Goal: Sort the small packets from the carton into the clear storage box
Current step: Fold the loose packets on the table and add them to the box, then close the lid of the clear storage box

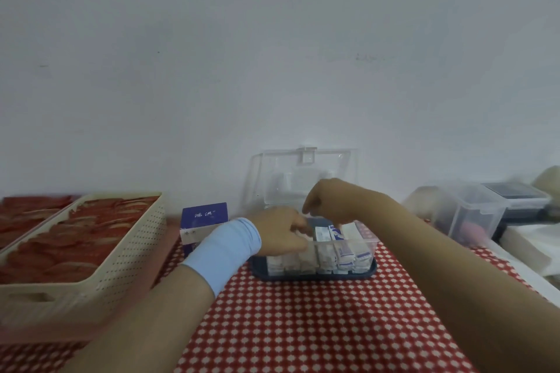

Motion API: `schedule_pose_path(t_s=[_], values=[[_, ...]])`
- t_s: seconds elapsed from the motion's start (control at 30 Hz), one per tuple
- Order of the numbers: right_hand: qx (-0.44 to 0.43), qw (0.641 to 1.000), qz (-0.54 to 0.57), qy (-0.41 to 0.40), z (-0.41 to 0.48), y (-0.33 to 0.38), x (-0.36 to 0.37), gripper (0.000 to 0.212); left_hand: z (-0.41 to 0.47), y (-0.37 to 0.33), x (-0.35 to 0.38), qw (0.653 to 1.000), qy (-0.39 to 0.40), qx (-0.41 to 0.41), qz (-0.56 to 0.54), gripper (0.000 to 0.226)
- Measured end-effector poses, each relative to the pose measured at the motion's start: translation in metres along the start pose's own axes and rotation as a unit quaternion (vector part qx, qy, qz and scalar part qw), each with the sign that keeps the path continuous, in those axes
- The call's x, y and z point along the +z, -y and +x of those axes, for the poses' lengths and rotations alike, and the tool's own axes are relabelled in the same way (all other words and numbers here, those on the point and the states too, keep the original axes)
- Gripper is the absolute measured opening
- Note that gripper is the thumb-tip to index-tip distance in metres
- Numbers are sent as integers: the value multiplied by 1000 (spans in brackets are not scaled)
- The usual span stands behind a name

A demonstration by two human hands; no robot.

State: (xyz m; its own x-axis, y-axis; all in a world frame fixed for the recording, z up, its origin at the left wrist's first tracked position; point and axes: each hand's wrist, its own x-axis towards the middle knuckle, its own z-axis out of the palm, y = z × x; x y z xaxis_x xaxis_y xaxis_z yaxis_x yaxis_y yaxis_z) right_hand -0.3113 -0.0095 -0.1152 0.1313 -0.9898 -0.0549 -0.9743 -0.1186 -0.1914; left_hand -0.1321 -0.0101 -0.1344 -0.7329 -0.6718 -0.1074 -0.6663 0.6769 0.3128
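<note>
A clear storage box [371, 247] with a dark blue base stands on the checked cloth, its lid [306, 179] raised at the back. Several white-and-blue small packets [342, 256] stand in a row inside it. My left hand [280, 233], with a light blue wristband, reaches into the box's left end, fingers curled on the packets there. My right hand [328, 201] hovers over the box's middle with fingers curled downward; whether it holds a packet is hidden. A purple-and-white carton [204, 216] stands left of the box, behind my left wrist.
A cream perforated basket [100, 275] full of red packets sits at the left, with more red packets behind it. Another clear lidded bin [472, 215] and white items stand at the right. The red-and-white checked cloth [303, 327] covers the table in front. A wall is close behind.
</note>
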Motion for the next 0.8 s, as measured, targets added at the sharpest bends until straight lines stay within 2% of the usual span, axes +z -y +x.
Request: schedule_pose_path(t_s=[0.1, 0.2, 0.27, 0.33, 0.4, 0.47, 0.53, 0.6, 0.7, 0.8], values=[[28, 994, 50, -90, -11, -10, -24, 29, -4, 2, -18, 987, -116, -11, -113, 29], [77, 980, 92, -158, -24, -21, -37, 29, -3, 5, -32, 944, -262, -68, -190, 19], [124, 967, 91, -202, -30, -29, -38, 28, 1, 9, -38, 919, -301, -132, -216, 13], [184, 949, 95, -238, -30, -39, -34, 27, 9, 16, -40, 901, -290, -200, -254, 24], [226, 931, 159, -240, -27, -47, -27, 34, 16, 23, -39, 887, -250, -247, -300, 53], [232, 908, 266, -227, -19, -52, -21, 46, 21, 25, -38, 877, -226, -251, -343, 67], [212, 891, 334, -221, -12, -55, -17, 61, 25, 24, -38, 875, -221, -229, -366, 68], [181, 892, 348, -224, -8, -57, -15, 66, 26, 24, -36, 877, -225, -213, -368, 70], [162, 902, 314, -248, -11, -61, -14, 59, 21, 27, -35, 881, -250, -200, -349, 75], [134, 921, 262, -255, -20, -62, -15, 45, 13, 26, -37, 908, -257, -160, -290, 75]])
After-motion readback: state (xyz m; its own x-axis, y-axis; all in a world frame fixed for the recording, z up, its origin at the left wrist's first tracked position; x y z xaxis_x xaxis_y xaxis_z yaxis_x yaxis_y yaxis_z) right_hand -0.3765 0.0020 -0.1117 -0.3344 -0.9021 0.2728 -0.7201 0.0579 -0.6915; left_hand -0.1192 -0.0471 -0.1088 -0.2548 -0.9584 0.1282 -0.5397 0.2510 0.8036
